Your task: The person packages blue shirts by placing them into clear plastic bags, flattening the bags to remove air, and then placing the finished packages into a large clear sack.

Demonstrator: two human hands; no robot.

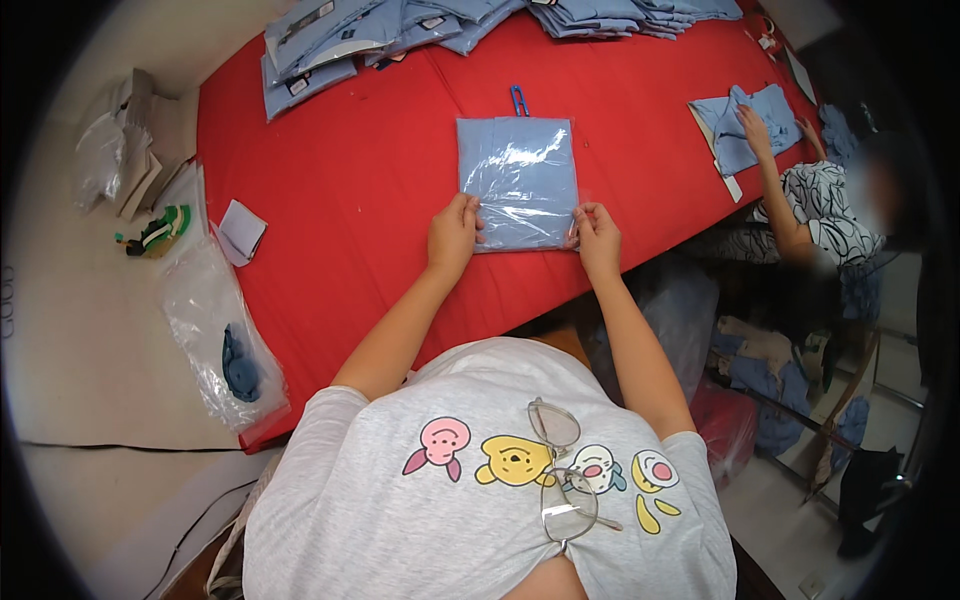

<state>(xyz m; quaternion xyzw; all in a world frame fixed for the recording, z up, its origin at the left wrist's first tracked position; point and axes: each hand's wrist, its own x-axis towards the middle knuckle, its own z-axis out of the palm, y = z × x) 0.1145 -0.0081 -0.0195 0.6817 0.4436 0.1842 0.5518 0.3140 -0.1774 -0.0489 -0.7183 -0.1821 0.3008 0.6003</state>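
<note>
A folded light-blue shirt in a clear plastic bag (520,180) lies in front of me on a red-covered table (350,200). My left hand (457,234) pinches the bag's lower left edge. At the lower right corner, my right hand (597,238) has its fingers closed on the same bag. Light glints off the plastic between them. Just beyond the bag's far edge lies a blue clip-like thing (519,101).
Stacks of bagged blue shirts (590,15) line the far side. A co-worker (820,200) handles a blue shirt (750,125) at the right. Leftward lie a white notepad (241,232), a plastic sheet (205,300) and a tape dispenser (162,232).
</note>
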